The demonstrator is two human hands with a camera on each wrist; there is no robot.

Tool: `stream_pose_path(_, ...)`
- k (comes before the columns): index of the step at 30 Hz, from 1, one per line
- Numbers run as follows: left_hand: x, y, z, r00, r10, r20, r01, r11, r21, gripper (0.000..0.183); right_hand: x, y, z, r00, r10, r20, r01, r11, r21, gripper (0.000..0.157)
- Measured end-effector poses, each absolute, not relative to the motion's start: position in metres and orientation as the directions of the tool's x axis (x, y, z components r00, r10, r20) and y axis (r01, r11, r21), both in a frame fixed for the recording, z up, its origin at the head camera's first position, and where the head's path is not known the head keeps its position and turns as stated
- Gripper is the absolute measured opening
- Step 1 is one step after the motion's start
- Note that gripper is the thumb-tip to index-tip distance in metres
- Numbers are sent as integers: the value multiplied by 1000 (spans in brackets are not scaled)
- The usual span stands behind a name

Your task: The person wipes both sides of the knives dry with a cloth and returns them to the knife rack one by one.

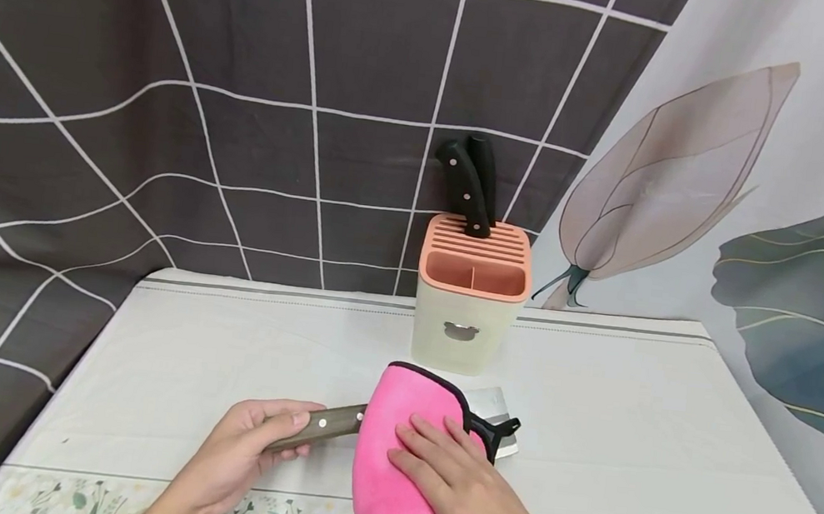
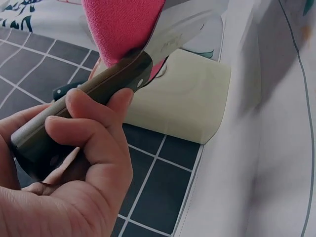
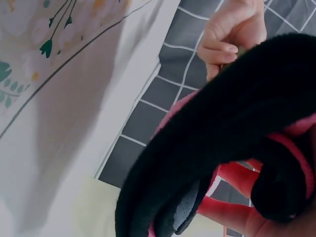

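Note:
My left hand grips the dark wooden handle of a broad-bladed kitchen knife, its fingers curled round the riveted grip. A pink cloth with black edging and a black hanging loop is folded over the blade. Bare metal shows past the cloth's far side and, in the left wrist view, as a blade beyond the handle. My right hand holds the cloth, fingers spread over its top and the thumb mostly hidden under its lower edge. In the right wrist view, the cloth's black edging covers much of the work.
Behind the cloth stands a cream knife block with an orange slotted top. Two black-handled knives stick up from it. A white and floral cloth covers the table, with a dark grid-patterned sheet behind.

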State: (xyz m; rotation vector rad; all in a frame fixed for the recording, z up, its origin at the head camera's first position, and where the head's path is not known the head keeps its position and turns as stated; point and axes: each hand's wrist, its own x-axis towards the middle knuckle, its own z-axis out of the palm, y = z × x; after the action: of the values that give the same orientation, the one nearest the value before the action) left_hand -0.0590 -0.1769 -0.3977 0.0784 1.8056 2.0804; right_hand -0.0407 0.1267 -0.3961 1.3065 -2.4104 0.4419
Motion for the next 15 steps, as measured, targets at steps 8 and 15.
stream_pose_path(8, -60, -181, -397, -931, 321, -175, -212, -84, 974, 40, -42, 125, -405, -477, -723, 500, -858, 506, -87, 43)
stream_pose_path(15, -61, -189, -395, -937, 301, -177, -206, -67, 976, 39, -43, 128, -404, -520, -710, 474, -838, 532, -123, 68)
